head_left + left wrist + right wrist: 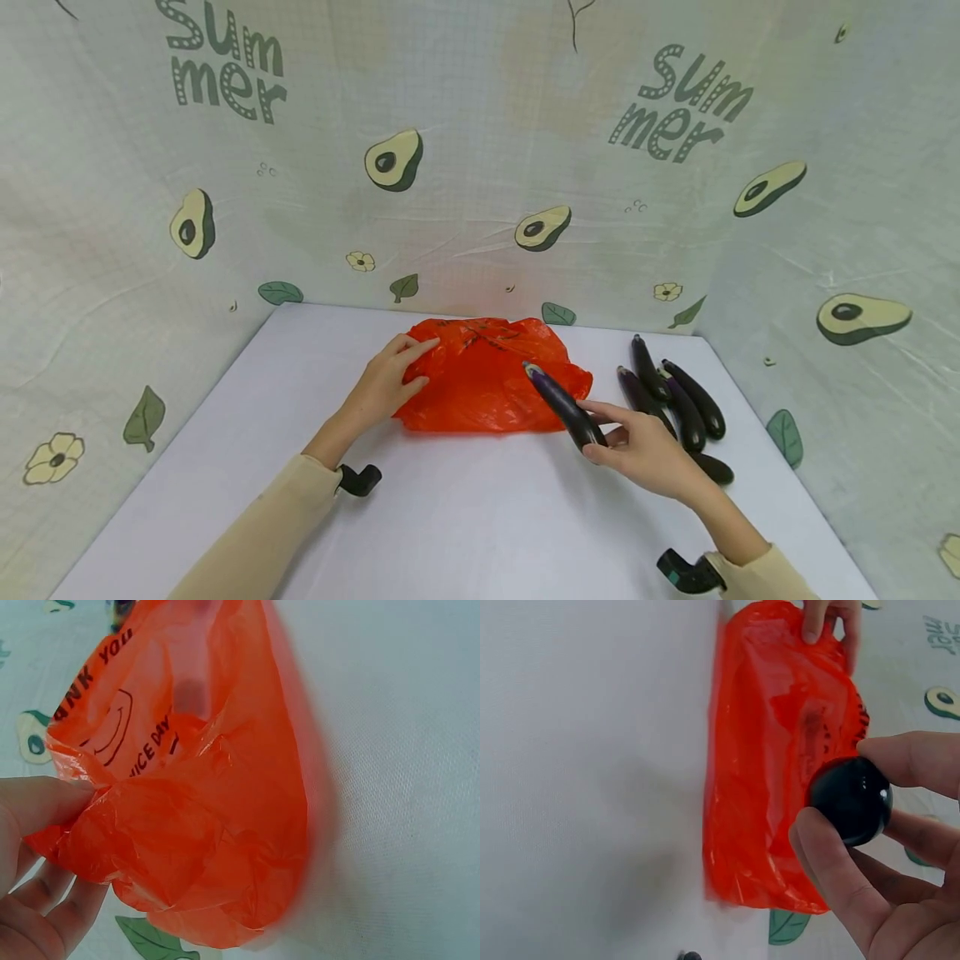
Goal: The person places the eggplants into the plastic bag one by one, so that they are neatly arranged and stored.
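- Crumpled red plastic bag, between the hands: the left hand pinches its edge; the thin film could slip free and sag.
- Loose glossy purple-black eggplants, beside the right hand: a brushing wrist could roll them.
- Long glossy purple-black eggplant, gripped by the right hand's fingertips: smooth skin could slip.

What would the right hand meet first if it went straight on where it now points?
The right hand, held eggplant leading, would probably meet the red plastic bag; exact depth is unclear.
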### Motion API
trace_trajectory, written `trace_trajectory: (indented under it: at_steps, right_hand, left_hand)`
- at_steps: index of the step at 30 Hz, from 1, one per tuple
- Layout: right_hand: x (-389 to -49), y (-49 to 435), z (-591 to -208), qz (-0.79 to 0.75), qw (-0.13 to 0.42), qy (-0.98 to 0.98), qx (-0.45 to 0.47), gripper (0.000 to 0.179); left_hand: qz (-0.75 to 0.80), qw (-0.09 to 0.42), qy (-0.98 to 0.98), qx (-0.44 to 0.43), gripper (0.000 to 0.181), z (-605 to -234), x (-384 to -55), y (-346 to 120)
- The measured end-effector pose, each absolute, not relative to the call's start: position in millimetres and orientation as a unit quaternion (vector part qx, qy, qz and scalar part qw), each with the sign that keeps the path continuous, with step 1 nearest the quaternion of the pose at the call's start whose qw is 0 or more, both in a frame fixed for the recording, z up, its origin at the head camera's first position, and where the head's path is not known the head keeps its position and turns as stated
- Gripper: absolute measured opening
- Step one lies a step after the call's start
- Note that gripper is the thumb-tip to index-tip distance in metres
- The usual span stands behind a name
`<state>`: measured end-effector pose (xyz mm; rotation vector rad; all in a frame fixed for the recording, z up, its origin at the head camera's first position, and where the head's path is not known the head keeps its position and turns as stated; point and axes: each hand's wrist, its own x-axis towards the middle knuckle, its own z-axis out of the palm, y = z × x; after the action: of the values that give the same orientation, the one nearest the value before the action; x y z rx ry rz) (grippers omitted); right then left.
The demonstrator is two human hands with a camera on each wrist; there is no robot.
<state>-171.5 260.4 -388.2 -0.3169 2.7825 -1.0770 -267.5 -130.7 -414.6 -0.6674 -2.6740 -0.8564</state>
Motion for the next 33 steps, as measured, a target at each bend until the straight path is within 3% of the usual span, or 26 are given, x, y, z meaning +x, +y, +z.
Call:
trace_trajectory:
  at_steps: [33]
  right_hand:
    - [-231.9, 215.6, -422.3, -0.316, -0.019, 0.945, -0.077, 0.059]
  left_hand:
    - [-0.322, 0.104, -0.914, -0.223, 0.063, -404.7, -260.2, -126.0]
